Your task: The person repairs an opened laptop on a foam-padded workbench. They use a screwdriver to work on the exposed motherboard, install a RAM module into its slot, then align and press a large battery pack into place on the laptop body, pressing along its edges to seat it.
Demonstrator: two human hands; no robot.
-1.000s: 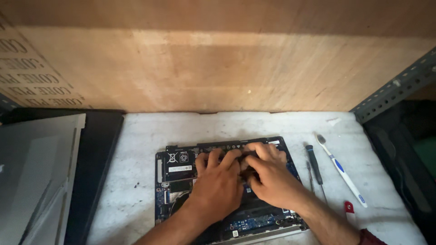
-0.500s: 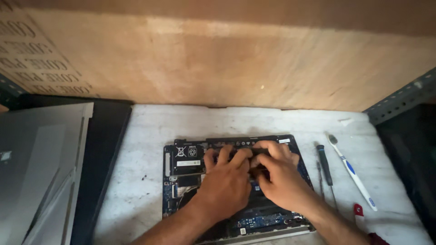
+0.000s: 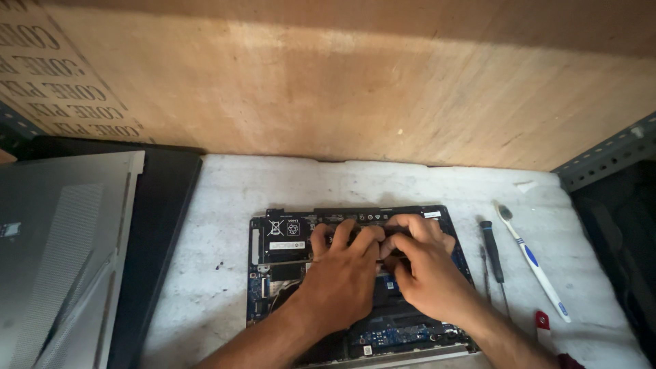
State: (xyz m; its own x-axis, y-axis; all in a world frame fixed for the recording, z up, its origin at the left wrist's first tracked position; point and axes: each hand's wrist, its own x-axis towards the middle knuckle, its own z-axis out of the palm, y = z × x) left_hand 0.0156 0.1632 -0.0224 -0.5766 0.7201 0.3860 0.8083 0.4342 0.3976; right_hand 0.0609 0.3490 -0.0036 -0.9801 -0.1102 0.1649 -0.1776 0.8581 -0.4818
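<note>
Head view, steeply down, close

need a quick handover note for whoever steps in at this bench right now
Left hand and right hand: both lie palm down on the opened laptop, fingertips pressed side by side on its black battery; neither grips a tool.
Things: screwdriver and toothbrush lie untouched on the white benchtop right of the laptop; grey cover panel lies at left.
Done: bottom cover off, board exposed.
Left: battery sits in its bay.
</note>
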